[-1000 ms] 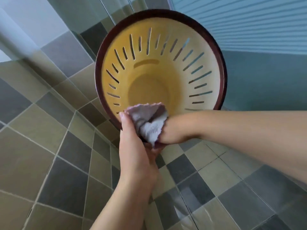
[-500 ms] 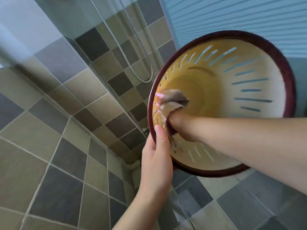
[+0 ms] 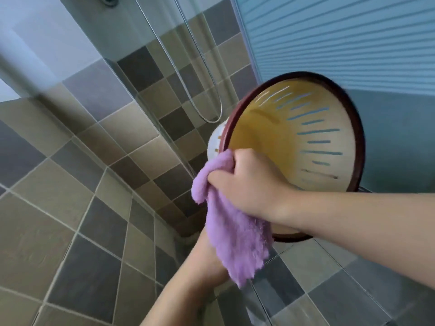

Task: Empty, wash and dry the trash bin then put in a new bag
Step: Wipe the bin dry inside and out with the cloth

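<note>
Head view: the drying step looks to be in hand. The trash bin (image 3: 306,149) is held up off the tiled floor (image 3: 70,231), tipped on its side so its open mouth faces the camera, in front of the ribbed blue panel (image 3: 341,38). Its yellow slotted inside is empty, with a dark red rim around the mouth. The right hand (image 3: 247,182) sits at the bin's lower left rim, its fingers curled tight around a bunched purple cloth (image 3: 235,231); the grip is a closed pinch on the cloth, whose loose end hangs down below the bin's rim. The right forearm runs in from the right edge, roughly level, crossing the bin's lower part.

The left forearm (image 3: 188,278) rises from the bottom edge towards the underside of the bin, but the cloth hides the left hand itself, so I cannot tell how its grip stands; it probably supports the bin from below or behind.

Just left of the bin, a glass shower screen (image 3: 141,102) and a shower hose (image 3: 207,74) stand against the checked wall tiles.

I judge the next move calls for drawing the cloth round the rim or down the outer wall while the other hand turns the bin, keeping it steady. No new bag is in sight.
</note>
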